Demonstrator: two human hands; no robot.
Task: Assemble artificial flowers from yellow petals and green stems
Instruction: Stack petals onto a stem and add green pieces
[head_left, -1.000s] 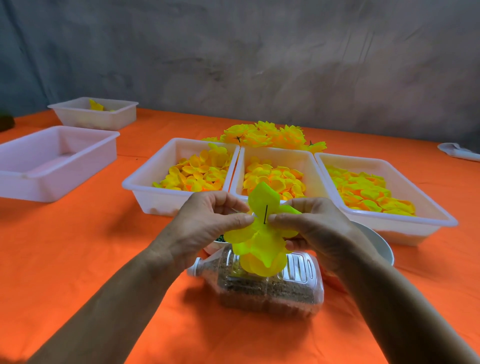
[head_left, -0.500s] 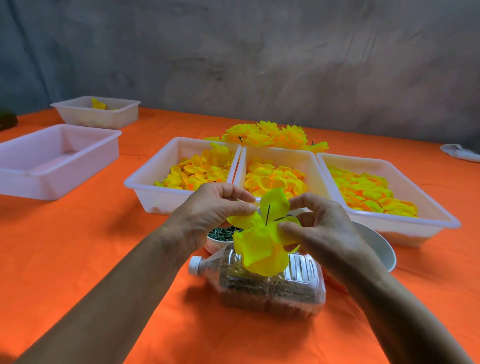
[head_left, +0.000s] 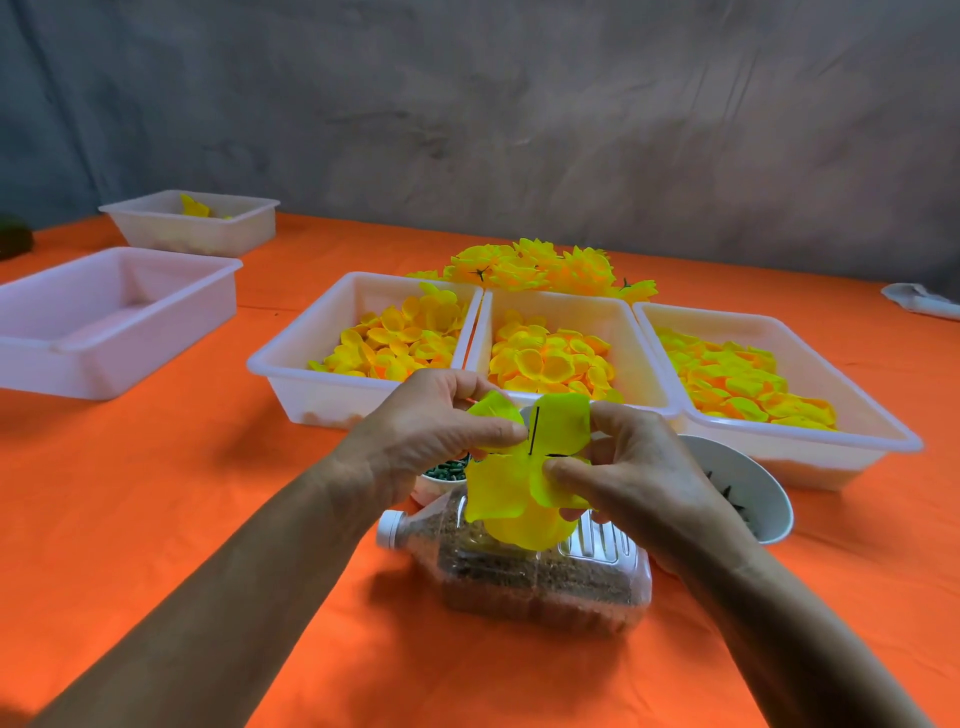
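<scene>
Threading is under way: yellow petals (head_left: 524, 483) are pinched by left hand (head_left: 436, 431) and right hand (head_left: 639, 478) fingers; seating them along the thin stem (head_left: 534, 431) between is judged next.

Both hands, left hand (head_left: 431, 436) and right hand (head_left: 631, 478), pinch yellow petals (head_left: 511, 483), apparently on a stem
</scene>
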